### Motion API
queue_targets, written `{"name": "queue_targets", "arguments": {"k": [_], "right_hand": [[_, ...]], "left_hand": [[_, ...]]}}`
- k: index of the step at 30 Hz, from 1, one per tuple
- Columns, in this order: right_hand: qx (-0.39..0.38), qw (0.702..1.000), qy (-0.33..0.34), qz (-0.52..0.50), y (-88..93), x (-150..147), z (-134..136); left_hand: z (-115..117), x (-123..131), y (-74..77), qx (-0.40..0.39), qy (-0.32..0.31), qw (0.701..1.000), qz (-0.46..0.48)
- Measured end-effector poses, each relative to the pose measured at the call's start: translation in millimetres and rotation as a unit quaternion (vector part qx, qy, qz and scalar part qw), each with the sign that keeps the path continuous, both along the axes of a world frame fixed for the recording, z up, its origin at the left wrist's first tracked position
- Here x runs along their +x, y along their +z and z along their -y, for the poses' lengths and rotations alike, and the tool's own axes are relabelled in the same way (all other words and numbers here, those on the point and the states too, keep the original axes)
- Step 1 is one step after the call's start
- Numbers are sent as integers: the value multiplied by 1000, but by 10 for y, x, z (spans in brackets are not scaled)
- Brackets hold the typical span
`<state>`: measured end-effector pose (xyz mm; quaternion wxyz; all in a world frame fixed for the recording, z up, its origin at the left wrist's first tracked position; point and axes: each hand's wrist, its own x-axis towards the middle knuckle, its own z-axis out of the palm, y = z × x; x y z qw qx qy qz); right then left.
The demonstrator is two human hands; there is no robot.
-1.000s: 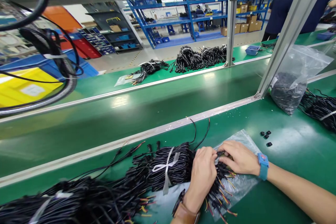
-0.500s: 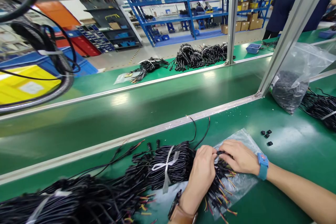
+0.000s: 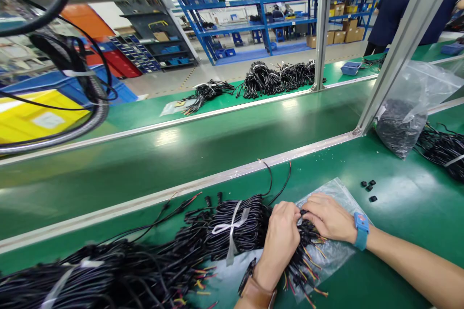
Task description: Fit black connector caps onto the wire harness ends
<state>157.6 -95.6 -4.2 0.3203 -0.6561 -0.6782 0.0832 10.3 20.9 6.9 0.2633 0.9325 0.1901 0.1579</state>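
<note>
Our left hand (image 3: 281,239) and right hand (image 3: 328,219) close together, pinching a black connector (image 3: 303,212) at the wire bundle (image 3: 235,224), right end, over a clear bag (image 3: 337,188). Bare table (image 3: 398,222) opens rightward; the conveyor rail (image 3: 217,178) bounds the far side.

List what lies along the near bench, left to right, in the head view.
Black cable heap, bundle with white tie, left hand, right hand, blue wristband, small black connectors, bag of black parts, far cable bundle.
</note>
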Motion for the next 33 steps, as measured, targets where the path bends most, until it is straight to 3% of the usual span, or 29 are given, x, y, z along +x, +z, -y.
{"name": "queue_targets", "arguments": {"k": [6,11,15,21,24,29,31,33], "right_hand": [[-9,1000,-6,-26,25,-4,1],[-10,997,-38,-61,78,74,59],[44,991,-112,-61,69,210,101],[59,979,-197,16,154,370,88],[-5,955,-267,126,273,500,130],[-206,854,-405,255,394,765,333],[-258,832,-419,255,412,826,413],[-291,833,-404,243,422,849,468]], "left_hand": [[-3,11,-20,9,1,1000,23],[31,-12,49,16,-1,998,64],[59,-19,79,87,-7,994,59],[86,55,-36,213,79,974,24],[81,65,-100,223,83,971,15],[39,70,-159,229,77,970,2],[38,76,-148,225,79,971,-2],[51,82,-118,219,79,972,-8]]}}
